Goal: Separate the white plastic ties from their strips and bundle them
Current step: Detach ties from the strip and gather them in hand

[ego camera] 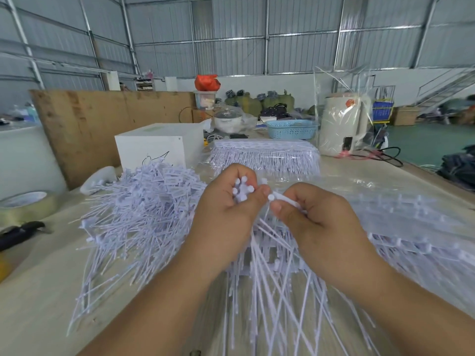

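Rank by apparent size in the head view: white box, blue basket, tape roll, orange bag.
1. white box
2. tape roll and blue basket look alike; the roll sits nearer the camera, so unsure
3. orange bag

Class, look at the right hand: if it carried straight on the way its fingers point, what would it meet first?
The right hand points leftward, so probably the left hand and its bunch of ties; depth is unclear.
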Motion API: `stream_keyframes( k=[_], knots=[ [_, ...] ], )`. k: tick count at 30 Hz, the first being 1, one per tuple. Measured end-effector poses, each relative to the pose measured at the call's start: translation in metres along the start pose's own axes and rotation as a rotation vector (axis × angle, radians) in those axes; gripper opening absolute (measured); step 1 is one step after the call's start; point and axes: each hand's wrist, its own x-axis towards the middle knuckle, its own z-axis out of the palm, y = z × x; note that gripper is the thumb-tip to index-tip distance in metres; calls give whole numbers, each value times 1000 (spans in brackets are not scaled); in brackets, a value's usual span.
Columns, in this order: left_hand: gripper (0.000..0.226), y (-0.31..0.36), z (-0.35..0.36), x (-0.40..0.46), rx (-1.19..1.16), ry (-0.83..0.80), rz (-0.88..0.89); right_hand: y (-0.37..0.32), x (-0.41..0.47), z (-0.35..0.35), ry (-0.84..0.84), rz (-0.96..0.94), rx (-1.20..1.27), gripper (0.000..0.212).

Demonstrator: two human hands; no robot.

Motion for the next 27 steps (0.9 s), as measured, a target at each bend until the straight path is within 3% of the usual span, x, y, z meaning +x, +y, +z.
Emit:
stream_keyframes(
  k=[6, 8, 11, 13, 22, 27],
  knots=[
    [32, -7, -8, 5, -205, 251, -222, 0, 13, -22, 319, 102, 146, 41],
    [29, -9, -17, 8, -193, 181, -227, 2, 14, -31, 221, 58, 119, 36],
    [16, -8, -16, 6, -190, -89, -159, 1, 7, -23, -143, -19, 135, 26],
    [12, -6, -17, 4, -197, -258, -108, 0, 4, -18, -293, -80, 84, 27],
    [40, 4, -37, 5, -272, -712, -172, -5, 6, -29, -440, 91, 57, 60],
    [37, 4, -31, 3, -118, -662, -238, -5, 6, -28, -448, 76, 4, 55]
  ],
)
